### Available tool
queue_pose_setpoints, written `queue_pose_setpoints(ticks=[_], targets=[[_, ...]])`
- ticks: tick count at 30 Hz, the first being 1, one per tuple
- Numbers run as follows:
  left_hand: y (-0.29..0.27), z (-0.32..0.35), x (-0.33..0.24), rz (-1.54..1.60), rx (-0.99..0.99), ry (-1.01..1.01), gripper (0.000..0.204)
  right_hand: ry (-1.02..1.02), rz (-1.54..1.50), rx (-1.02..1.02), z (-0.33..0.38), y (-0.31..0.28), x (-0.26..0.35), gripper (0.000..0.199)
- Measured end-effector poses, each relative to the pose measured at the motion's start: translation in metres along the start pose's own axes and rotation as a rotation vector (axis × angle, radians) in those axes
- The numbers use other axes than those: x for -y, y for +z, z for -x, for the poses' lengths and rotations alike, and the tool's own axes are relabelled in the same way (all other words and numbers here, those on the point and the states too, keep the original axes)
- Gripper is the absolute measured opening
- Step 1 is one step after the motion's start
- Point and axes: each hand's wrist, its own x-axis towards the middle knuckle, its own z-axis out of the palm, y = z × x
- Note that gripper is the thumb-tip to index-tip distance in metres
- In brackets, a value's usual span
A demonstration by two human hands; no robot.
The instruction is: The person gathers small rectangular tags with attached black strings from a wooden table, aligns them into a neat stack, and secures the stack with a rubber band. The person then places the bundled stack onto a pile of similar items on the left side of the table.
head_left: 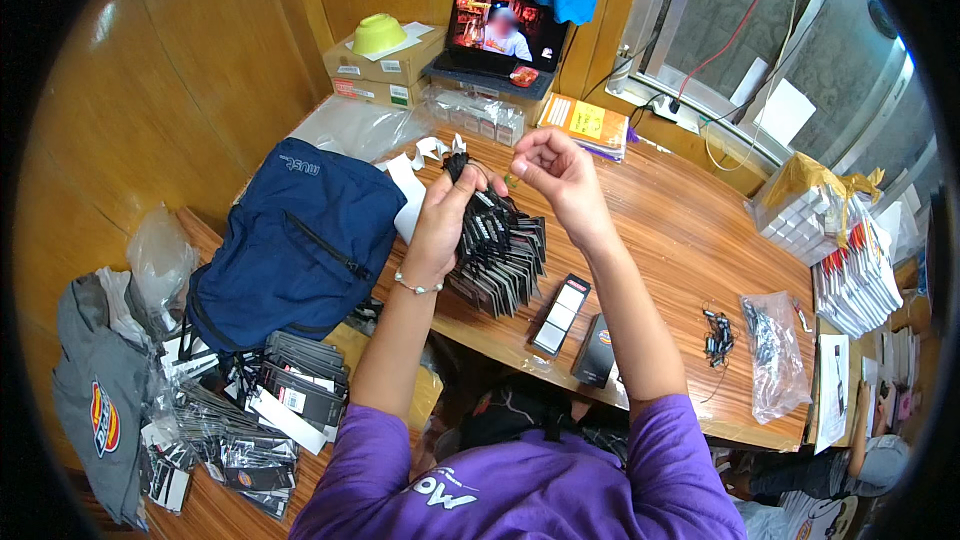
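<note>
Bare wood is showing on the table (690, 230) to the right of the right hand (560, 175) — a hand could pass there. Nearer, two flat black tags (578, 328) and a clear bag of small parts (772, 350) are lying in the way. The blue backpack (300, 240) is blocking the left, and the far edge is being crowded by a laptop (500, 35) and cardboard boxes (385, 65).
</note>
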Motion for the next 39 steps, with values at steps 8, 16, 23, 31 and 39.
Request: queue_pose_setpoints(ticks=[8, 16, 23, 31, 39], targets=[[0.010, -0.003, 0.016, -0.052, -0.100, -0.032, 0.021, -0.059, 0.074, 0.026, 0.011, 0.007, 0.018, 0.015], [0.003, -0.001, 0.020, -0.429, -0.145, 0.108, 0.024, -0.053, 0.649, -0.016, 0.023, 0.018, 0.030, 0.010], [0.000, -0.001, 0.018, -0.720, -0.108, 0.238, 0.023, -0.012, 0.795, 0.018, 0.019, 0.010, 0.029, 0.011], [-0.001, -0.001, 0.003, -0.182, 0.177, -0.037, 0.024, -0.648, 1.170, 0.254, -0.037, -0.004, 0.011, 0.010], [0.003, 0.004, -0.005, 0.068, 0.179, -0.070, 0.024, -0.038, 0.185, 0.026, -0.009, -0.022, 0.017, 0.016]])
